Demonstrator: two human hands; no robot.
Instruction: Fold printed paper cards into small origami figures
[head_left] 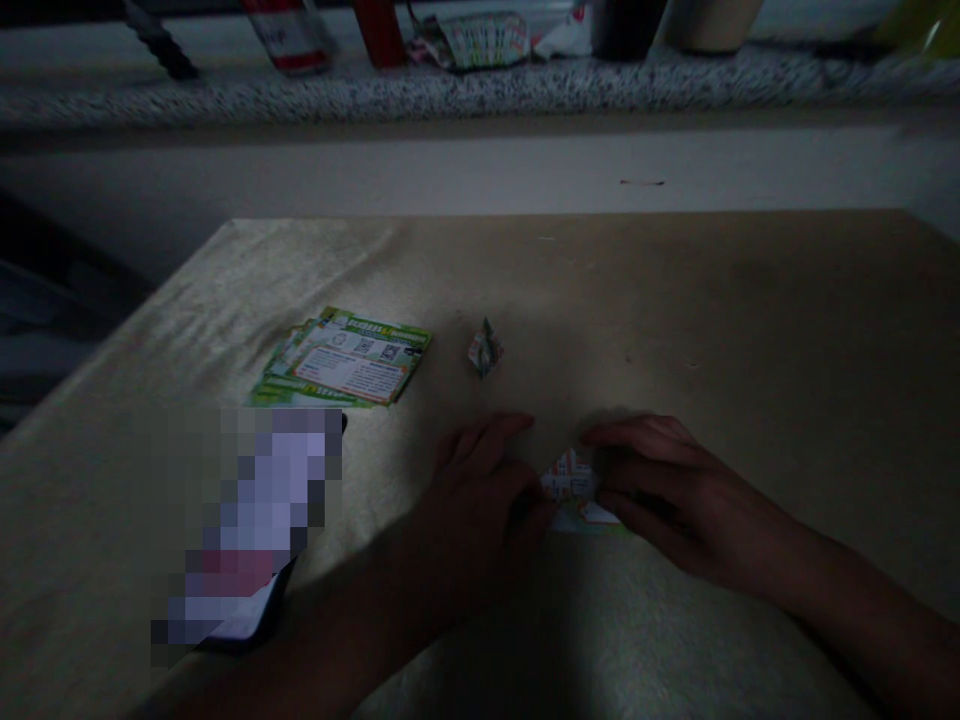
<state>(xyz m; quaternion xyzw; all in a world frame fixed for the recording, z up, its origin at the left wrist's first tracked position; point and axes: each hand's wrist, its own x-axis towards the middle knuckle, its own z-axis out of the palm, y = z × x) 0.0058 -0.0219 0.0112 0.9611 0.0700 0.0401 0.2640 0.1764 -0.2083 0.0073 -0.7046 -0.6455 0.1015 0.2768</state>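
Observation:
A partly folded paper flyer (571, 478), printed in orange, white and green, lies on the table between my hands. Its top comes to a point, and a flat strip runs along its lower edge. My left hand (484, 490) pinches the left edge between thumb and forefinger, its other fingers reaching forward over the table. On the right edge, my right hand (671, 490) grips with thumb and fingers, hiding that corner. Beyond my hands stands a small folded paper figure (486, 352) with a pointed tip.
A stack of green and white flyers (352, 360) lies to the left. Nearer me is a smartphone (262, 530) with a pixelated screen. Behind the cloth-covered table (712, 300), a speckled stone sill (450, 95) carries a red and white can (289, 35), wrappers and dark containers.

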